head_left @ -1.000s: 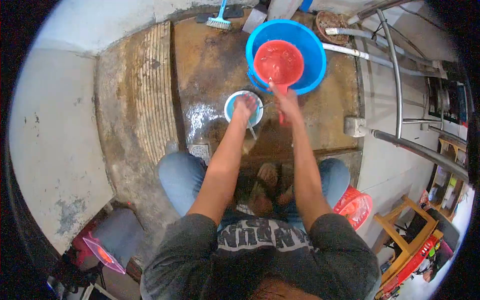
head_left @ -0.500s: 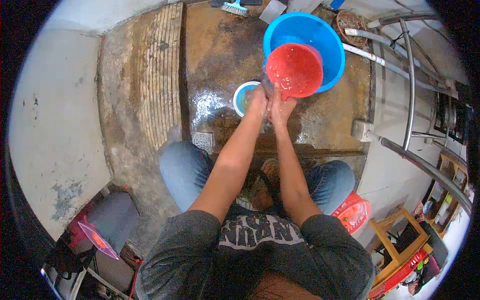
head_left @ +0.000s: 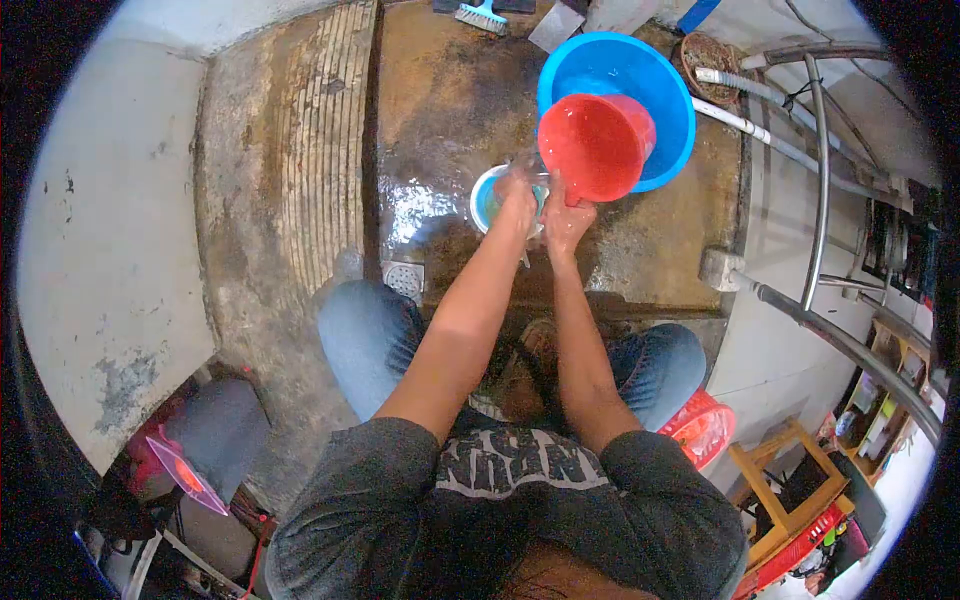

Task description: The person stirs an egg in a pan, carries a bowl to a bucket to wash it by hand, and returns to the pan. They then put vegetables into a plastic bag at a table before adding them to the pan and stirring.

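Observation:
My right hand [head_left: 568,222] grips the handle of a red dipper [head_left: 592,150], which is tilted over the edge of a large blue basin [head_left: 668,110]. Beside it, my left hand [head_left: 516,203] is over a small white-rimmed bowl [head_left: 480,205] with a blue inside; its fingers are blurred by motion and splashing water. Water runs down between the dipper and the small bowl. The bowl sits on the wet brown floor [head_left: 450,130].
A blue-handled brush [head_left: 482,17] lies at the top. Metal rails [head_left: 820,180] and white pipes [head_left: 760,132] stand along the right wall. A floor drain [head_left: 404,279] is near my left knee, a red basket [head_left: 702,428] beside my right leg, and a wooden stool [head_left: 790,480] lower right.
The red dipper has tipped further and its water has mostly poured out. My left hand has shifted slightly over the small bowl. The view has moved a little.

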Tool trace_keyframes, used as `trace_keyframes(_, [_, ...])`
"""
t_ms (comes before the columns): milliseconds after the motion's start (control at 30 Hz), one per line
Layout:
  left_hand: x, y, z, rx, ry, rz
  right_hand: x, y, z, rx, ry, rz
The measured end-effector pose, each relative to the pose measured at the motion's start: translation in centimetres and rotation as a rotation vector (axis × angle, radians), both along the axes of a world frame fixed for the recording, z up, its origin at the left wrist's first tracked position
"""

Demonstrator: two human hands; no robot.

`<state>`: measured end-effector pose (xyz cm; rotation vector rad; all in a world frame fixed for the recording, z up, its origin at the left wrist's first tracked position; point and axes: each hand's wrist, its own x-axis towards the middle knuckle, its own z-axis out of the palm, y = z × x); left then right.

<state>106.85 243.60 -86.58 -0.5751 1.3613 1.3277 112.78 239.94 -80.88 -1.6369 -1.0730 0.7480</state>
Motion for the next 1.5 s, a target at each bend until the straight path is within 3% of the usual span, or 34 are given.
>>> trace_keyframes(133, [-0.7,0.1,0.3,0.019,-0.104,0.049,0.0,0.1,0.4,0.097,0.006,-0.021])
trace_keyframes(233, [-0.4,0.2,0.5,0.121,-0.224,0.127,0.2,-0.9,2.8,-0.066,-0.046,0.006])
trace_keyframes(267, [-0.1,0.3,0.4,0.105,-0.147,0.098,0.2,-1.0,3.2,-0.136,-0.083,0.018])
trace_keyframes(367, [0.4,0.3,2.3,0.027,0.09,-0.023,0.7,-0.3,2.3,0.229,-0.358,0.023])
trace_keyframes(433, [0.2,0.0,6.1,-0.07,0.253,-0.152,1.3,-0.2,0.7,0.102,-0.257,0.008])
trace_keyframes(500, [1.0,0.2,2.2,-0.025,0.106,-0.106,1.6,-0.1,-0.1,0.069,-0.181,0.005])
trace_keyframes(567, [0.5,0.4,2.4,0.048,0.017,-0.142,0.7,0.3,1.1,0.128,-0.126,0.017])
trace_keyframes(633, [-0.7,0.3,7.4,0.149,-0.019,-0.27,-0.7,0.7,5.6,0.019,0.097,0.026])
trace_keyframes(733, [-0.3,0.4,4.6,0.23,-0.054,-0.241,-0.4,2.1,6.8,-0.143,0.371,0.066])
trace_keyframes(767, [0.4,0.4,4.0,0.146,-0.001,-0.124,0.3,2.8,6.8,-0.197,0.452,0.086])
trace_keyframes(867, [-0.5,-0.9,7.5,0.16,0.031,-0.27,0.9,4.5,8.9,-0.318,0.609,0.136])
trace_keyframes(900, [-0.3,-1.3,6.7,0.235,0.187,-0.274,1.1,5.1,8.8,-0.339,0.645,0.12])
trace_keyframes(1000, [-2.2,-1.4,9.7,0.127,0.631,-0.812,1.2,6.2,7.2,-0.362,0.878,0.126])
trace_keyframes(1033, [-0.9,-0.5,6.6,0.217,0.05,-0.315,2.2,7.3,4.0,-0.306,0.742,0.219])
trace_keyframes(1067, [0.1,0.1,4.9,0.237,0.047,-0.287,-0.4,6.4,7.6,-0.27,0.667,0.177])
trace_keyframes(1100, [-1.2,0.1,8.0,0.226,-0.017,-0.262,0.2,6.8,7.0,-0.423,0.792,0.173])
trace_keyframes(1133, [-0.8,0.4,9.7,0.381,-0.179,-0.07,0.3,7.4,6.3,-0.58,0.913,0.161])
trace_keyframes(1200, [-1.8,0.3,13.8,0.391,-0.125,-0.114,-4.3,6.1,8.6,-0.129,-0.163,0.44])
trace_keyframes(1233, [-2.8,0.0,15.8,0.343,-0.034,-0.227,-5.5,5.5,10.1,-0.028,-0.295,0.442])
trace_keyframes(1400, [-6.9,-3.2,27.7,0.163,0.415,-0.77,-5.2,3.4,19.0,-0.182,-0.273,0.521])
trace_keyframes(1500, [-10.7,-4.8,37.1,0.254,0.59,-0.828,-4.1,7.0,24.0,-0.264,-0.421,0.662])
